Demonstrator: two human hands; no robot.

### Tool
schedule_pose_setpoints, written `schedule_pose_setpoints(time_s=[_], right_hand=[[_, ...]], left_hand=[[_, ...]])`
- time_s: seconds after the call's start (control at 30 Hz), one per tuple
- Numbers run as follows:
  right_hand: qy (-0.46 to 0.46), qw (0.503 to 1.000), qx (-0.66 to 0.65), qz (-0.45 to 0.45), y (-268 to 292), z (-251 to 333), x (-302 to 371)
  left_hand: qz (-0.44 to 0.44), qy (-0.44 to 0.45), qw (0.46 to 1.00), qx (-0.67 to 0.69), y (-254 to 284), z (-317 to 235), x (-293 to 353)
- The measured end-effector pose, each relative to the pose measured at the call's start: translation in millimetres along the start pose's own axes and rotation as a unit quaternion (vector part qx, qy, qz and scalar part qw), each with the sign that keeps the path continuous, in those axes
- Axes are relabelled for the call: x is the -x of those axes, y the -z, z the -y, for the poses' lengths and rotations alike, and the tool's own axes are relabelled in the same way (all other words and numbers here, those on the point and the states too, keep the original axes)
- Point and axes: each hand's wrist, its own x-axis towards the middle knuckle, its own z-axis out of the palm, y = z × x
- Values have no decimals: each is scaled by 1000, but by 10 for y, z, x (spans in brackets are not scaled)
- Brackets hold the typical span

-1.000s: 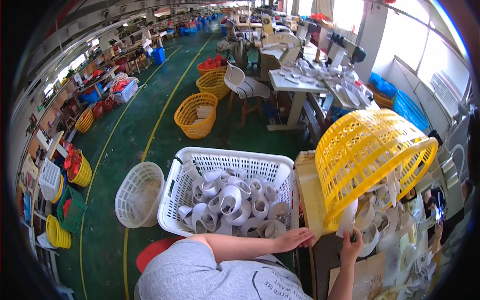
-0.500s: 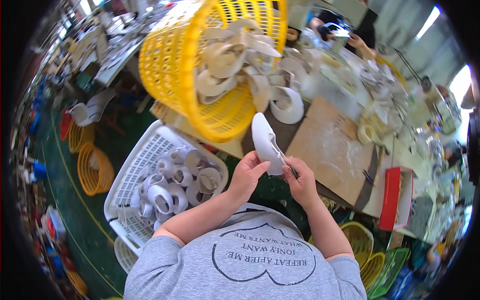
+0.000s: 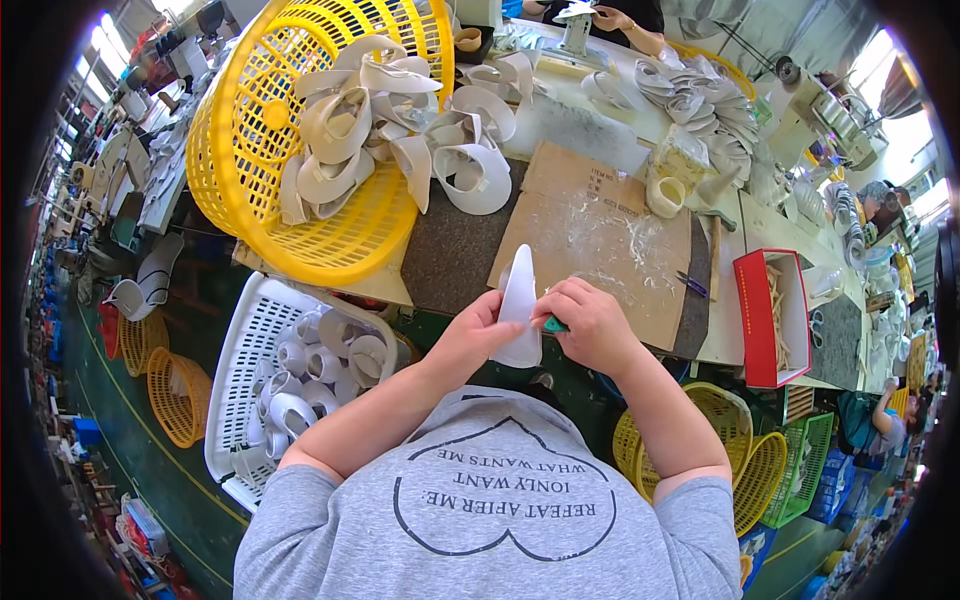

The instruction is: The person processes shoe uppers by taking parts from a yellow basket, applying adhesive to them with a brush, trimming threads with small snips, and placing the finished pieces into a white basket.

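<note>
A white shoe upper [image 3: 519, 310] stands on end in front of my chest, its pointed end up. My left hand [image 3: 472, 335] is closed on its left side, the thumb pressed across the lower part. Against its right edge is my right hand [image 3: 590, 322], closed round a small tool with a green handle [image 3: 554, 325]; the fingers hide the working end. Beyond, a tipped yellow basket [image 3: 330, 255] spills pale shoe uppers [image 3: 340, 130] onto the bench. A white basket [image 3: 233, 375] of similar uppers [image 3: 290, 412] sits at my left.
On the bench lie a cardboard sheet [image 3: 575, 240] with white scraps, a hammer [image 3: 715, 255], purple-handled snips [image 3: 692, 284] and a red box [image 3: 757, 320] of thin sticks. Yellow baskets [image 3: 765, 475] stand below at right. Another person's arm [image 3: 640, 36] reaches in across the bench.
The shoe upper has turned more upright, so its opening no longer faces me. My right hand has rolled over, knuckles up, with the green handle at its edge. The whole view has shifted.
</note>
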Motion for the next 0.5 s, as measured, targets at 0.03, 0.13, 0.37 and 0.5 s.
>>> schedule_pose_setpoints(time_s=[0.03, 0.13, 0.37, 0.5], right_hand=[[-11, 1000, 27, 6, 6, -13, -4], [-264, 943, -197, 38, -36, -12, 24], [-302, 887, -349, -29, -65, -288, 81], [-226, 917, -314, -98, 310, -374, 218]], left_hand=[[6, -13, 999, -34, -63, 13, -12], [19, -38, 995, -90, -96, 57, -93], [-44, -21, 998, -31, -228, 149, -325], [-60, 1, 998, -14, -186, 305, -439]])
